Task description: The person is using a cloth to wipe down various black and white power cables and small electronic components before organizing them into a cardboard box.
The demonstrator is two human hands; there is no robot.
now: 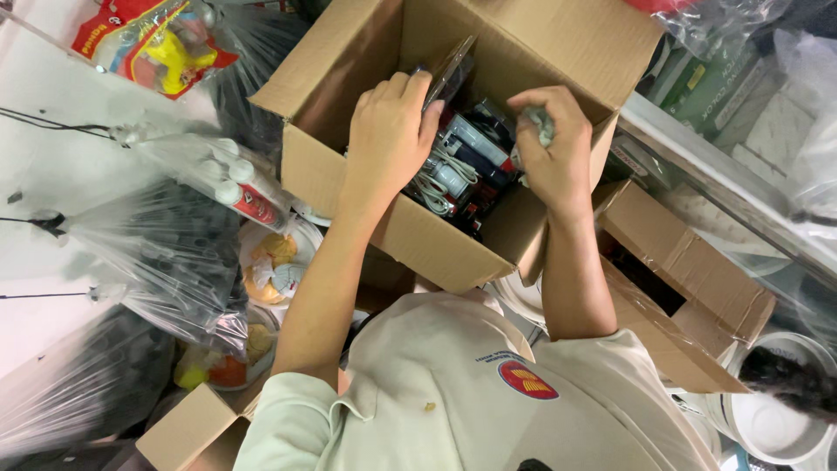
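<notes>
An open brown cardboard box sits in front of me, filled with several packaged electrical items with white cables. My left hand reaches into the box and grips a clear plastic package that stands upright at the box's back. My right hand is inside the box on the right, closed around a small crumpled grey-white piece. My arms and pale shirt fill the lower middle of the view.
Clear plastic bags with tubes and goods hang at the left. A second open cardboard box lies at the right, with white bowls below it. A smaller box sits bottom left. Packaged goods sit on a shelf top right.
</notes>
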